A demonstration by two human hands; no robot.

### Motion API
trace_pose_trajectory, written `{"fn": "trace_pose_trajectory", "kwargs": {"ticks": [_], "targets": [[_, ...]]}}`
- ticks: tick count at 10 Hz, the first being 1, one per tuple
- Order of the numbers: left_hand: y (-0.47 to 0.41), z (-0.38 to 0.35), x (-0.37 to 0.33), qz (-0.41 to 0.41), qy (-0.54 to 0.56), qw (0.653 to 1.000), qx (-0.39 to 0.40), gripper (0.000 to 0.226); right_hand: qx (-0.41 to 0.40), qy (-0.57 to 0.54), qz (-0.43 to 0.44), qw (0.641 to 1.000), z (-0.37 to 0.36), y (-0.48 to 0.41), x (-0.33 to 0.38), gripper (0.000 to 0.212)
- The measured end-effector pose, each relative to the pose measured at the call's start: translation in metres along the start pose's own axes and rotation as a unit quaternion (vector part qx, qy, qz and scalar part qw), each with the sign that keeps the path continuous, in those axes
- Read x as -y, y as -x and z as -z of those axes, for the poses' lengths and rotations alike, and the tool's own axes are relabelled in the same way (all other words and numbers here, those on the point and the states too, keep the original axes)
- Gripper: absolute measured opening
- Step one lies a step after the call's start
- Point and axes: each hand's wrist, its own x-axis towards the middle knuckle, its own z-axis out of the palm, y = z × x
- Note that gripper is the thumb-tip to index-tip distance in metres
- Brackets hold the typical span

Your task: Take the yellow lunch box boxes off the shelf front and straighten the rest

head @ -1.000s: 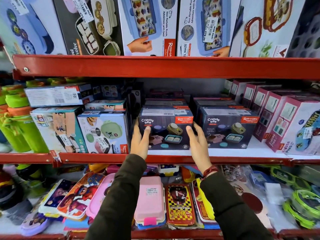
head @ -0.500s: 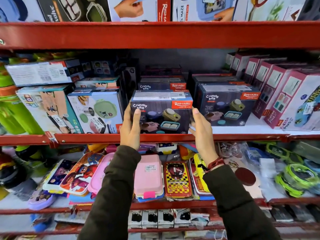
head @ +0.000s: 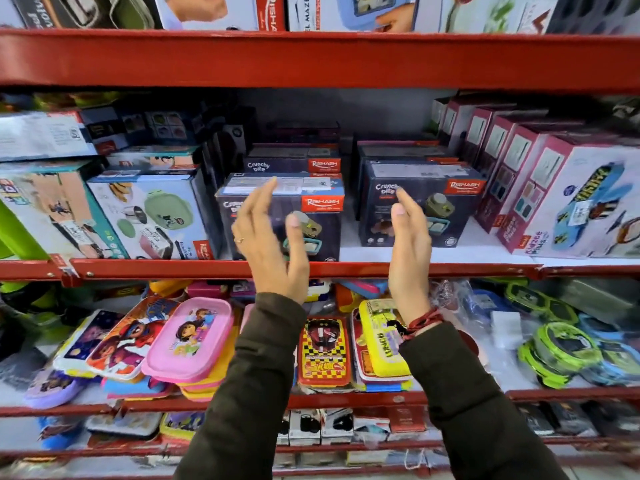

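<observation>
A dark "Crunchy bite" lunch box carton (head: 318, 209) picturing a yellow-olive lunch box stands at the front of the middle shelf (head: 381, 270). A second matching carton (head: 450, 206) stands to its right, with more stacked behind both. My left hand (head: 266, 244) hovers open in front of the left carton, fingers spread, not touching it. My right hand (head: 408, 244) is open in the gap between the two cartons, holding nothing.
Green-lunch-box cartons (head: 152, 216) stand to the left, pink cartons (head: 540, 188) to the right. The shelf below holds loose lunch boxes: a pink one (head: 190, 337), a yellow one (head: 384, 341), a red-yellow car one (head: 323, 351). A red upper shelf edge (head: 311, 57) overhangs.
Both hands have let go of the left carton's sides and pulled back toward me, opening. The carton now sits slightly further left on the shelf. The camera has tilted downward.
</observation>
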Motion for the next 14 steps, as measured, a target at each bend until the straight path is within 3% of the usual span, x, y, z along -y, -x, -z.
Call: {"fn": "trace_pose_trajectory", "kwargs": {"ticks": [1,2,3,5,6,7,8,9,10,11,12,13,14], "targets": [[0.016,-0.041,-0.026,-0.006,0.052,0.997,0.064,0.046,-0.038,0.006,0.014,0.999,0.037,-0.020,-0.003,0.047],[0.031,-0.084,-0.042,0.042,0.105,0.982,0.149,0.055,-0.066,0.006,0.004,0.998,0.072,-0.042,-0.012,0.050],[0.035,-0.118,-0.052,0.164,0.143,0.958,0.186,0.064,-0.065,0.017,-0.026,0.997,0.098,-0.064,-0.022,0.054],[0.019,-0.150,-0.052,0.352,0.197,0.902,0.157,0.065,-0.006,-0.003,-0.114,0.993,0.118,-0.090,-0.039,0.055],[0.021,-0.149,-0.051,0.370,0.197,0.894,0.158,0.068,0.013,-0.008,-0.115,0.993,0.124,-0.088,-0.042,0.059],[0.028,-0.145,-0.055,0.321,0.173,0.920,0.142,0.055,0.019,-0.004,-0.115,0.993,0.130,-0.083,-0.039,0.077],[0.037,-0.139,-0.057,0.291,0.160,0.934,0.132,0.058,0.018,0.002,-0.107,0.994,0.137,-0.076,-0.036,0.084],[0.046,-0.133,-0.055,0.273,0.149,0.942,0.130,0.072,0.017,0.016,-0.101,0.995,0.144,-0.068,-0.032,0.082],[0.051,-0.128,-0.054,0.265,0.140,0.946,0.127,0.053,0.014,0.021,-0.100,0.995,0.150,-0.060,-0.027,0.068],[0.055,-0.124,-0.055,0.274,0.158,0.941,0.118,0.049,0.010,0.023,-0.098,0.995,0.154,-0.055,-0.021,0.040],[0.059,-0.121,-0.060,0.279,0.168,0.938,0.118,0.051,0.003,0.013,-0.094,0.995,0.156,-0.051,-0.013,0.027],[0.060,-0.118,-0.061,0.276,0.149,0.939,0.139,0.062,0.004,0.014,-0.103,0.995,0.156,-0.050,-0.010,0.027],[0.063,-0.120,-0.065,0.275,0.137,0.944,0.120,0.077,0.002,0.006,-0.094,0.996,0.157,-0.050,-0.013,0.040]]}}
